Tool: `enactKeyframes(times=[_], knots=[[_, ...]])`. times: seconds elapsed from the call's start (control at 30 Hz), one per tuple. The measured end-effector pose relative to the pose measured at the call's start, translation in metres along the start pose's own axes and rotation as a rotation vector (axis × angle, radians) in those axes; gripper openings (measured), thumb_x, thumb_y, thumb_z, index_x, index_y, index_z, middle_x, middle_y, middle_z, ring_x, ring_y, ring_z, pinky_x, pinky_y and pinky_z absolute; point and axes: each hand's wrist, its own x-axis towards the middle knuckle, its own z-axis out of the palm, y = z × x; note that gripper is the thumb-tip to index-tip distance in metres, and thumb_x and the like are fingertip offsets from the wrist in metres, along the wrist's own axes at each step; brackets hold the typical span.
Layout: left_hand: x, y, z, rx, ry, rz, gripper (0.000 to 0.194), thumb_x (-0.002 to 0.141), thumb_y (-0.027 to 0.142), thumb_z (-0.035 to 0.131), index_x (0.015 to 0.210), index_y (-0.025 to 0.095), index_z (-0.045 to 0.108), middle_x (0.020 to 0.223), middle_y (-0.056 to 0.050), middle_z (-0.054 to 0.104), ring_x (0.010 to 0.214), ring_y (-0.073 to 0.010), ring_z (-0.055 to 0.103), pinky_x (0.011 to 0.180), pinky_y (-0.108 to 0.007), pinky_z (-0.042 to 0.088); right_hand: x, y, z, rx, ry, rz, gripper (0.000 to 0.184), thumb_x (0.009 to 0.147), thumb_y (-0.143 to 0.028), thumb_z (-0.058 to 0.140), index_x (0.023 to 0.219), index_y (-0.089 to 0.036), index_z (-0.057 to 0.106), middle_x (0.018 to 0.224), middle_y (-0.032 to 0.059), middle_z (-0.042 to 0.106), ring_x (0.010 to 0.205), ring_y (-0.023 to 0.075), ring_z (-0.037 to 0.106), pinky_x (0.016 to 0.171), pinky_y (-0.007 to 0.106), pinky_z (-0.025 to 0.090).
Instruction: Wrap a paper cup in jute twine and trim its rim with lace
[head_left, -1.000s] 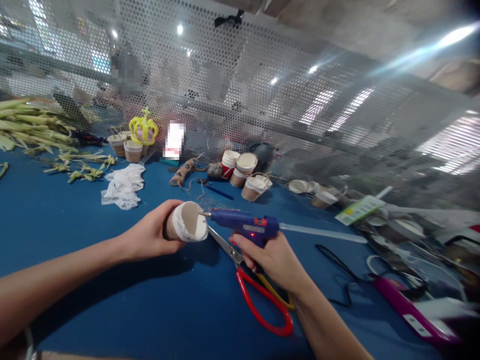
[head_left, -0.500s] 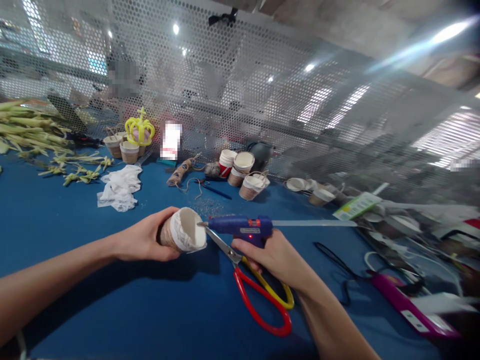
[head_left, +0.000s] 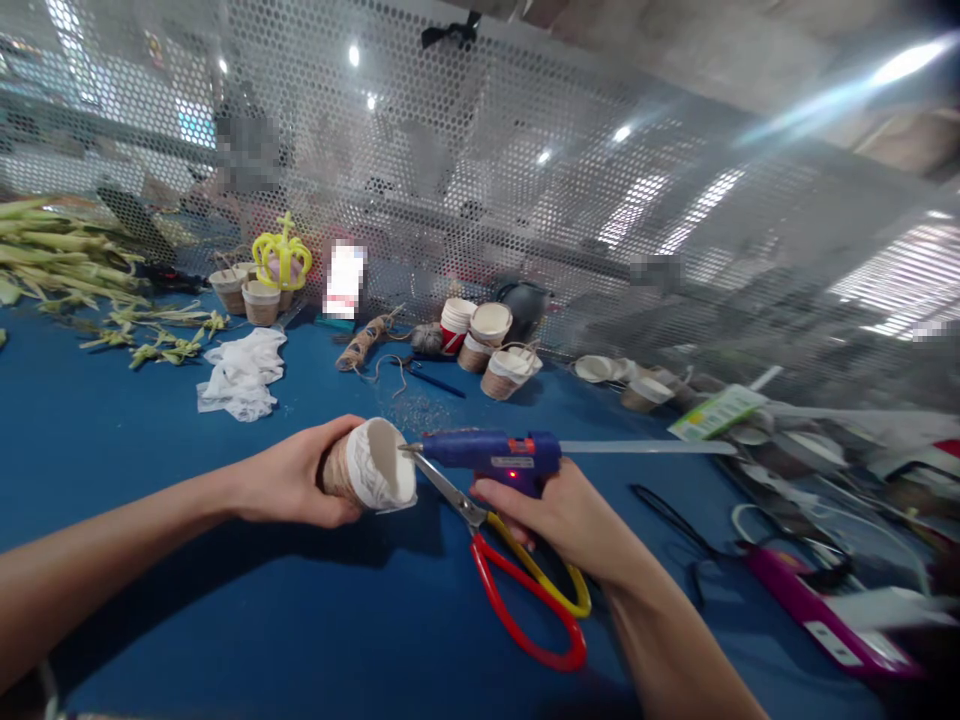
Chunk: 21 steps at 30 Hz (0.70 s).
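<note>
My left hand point(head_left: 289, 475) is wrapped round a paper cup point(head_left: 371, 467) that lies on its side, mouth to the right; it has twine round its body and white lace near the rim. My right hand point(head_left: 559, 515) grips a blue glue gun point(head_left: 495, 455) with a clear glue stick point(head_left: 645, 447) sticking out behind. The gun's nozzle touches the cup's rim. Red and yellow handled scissors point(head_left: 517, 580) lie on the blue table point(head_left: 150, 460) under my right hand.
White cloth point(head_left: 244, 373) lies at the left, with green leaves point(head_left: 67, 265) beyond. A yellow crown point(head_left: 281, 258), more cups point(head_left: 487, 345) and a twine spool point(head_left: 364, 343) stand along the perforated metal screen point(head_left: 480, 180). Cables, a purple object point(head_left: 817, 615) and clutter fill the right.
The cup has turned slightly in my left hand and the glue gun's nozzle stays at its rim. My right hand and the gun have shifted a little to the right.
</note>
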Motion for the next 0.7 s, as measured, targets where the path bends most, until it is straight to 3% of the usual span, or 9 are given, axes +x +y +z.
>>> enactKeyframes(times=[0.1, 0.27, 0.7], knots=[[0.0003, -0.0015, -0.0019, -0.005, -0.011, 0.005, 0.054, 0.063, 0.023, 0.064, 0.113, 0.017, 0.046, 0.094, -0.003, 0.058, 0.080, -0.0173, 0.055, 0.069, -0.026, 0.048, -0.0023, 0.0011, -0.0029, 0.014, 0.026, -0.051, 0.024, 0.073, -0.039, 0.061, 0.065, -0.018, 0.056, 0.041, -0.0050, 0.047, 0.038, 0.0090, 0.043, 0.042, 0.023, 0.038], [0.0002, -0.0020, -0.0037, -0.033, -0.031, -0.009, 0.054, 0.062, 0.025, 0.065, 0.112, 0.016, 0.048, 0.095, -0.004, 0.058, 0.079, -0.0182, 0.055, 0.068, -0.028, 0.047, -0.0050, -0.0026, -0.0020, -0.053, 0.054, -0.075, 0.033, 0.072, -0.039, 0.060, 0.048, -0.019, 0.046, 0.039, -0.0033, 0.047, 0.038, 0.0091, 0.042, 0.042, 0.024, 0.037], [0.0001, -0.0007, -0.0045, -0.043, -0.054, -0.011, 0.054, 0.062, 0.027, 0.065, 0.111, 0.015, 0.046, 0.095, -0.004, 0.056, 0.080, -0.0174, 0.052, 0.069, -0.027, 0.046, -0.0058, -0.0006, -0.0018, -0.123, 0.054, -0.053, 0.034, 0.073, -0.040, 0.058, 0.050, -0.020, 0.045, 0.039, -0.0038, 0.047, 0.038, 0.0092, 0.042, 0.043, 0.024, 0.038]])
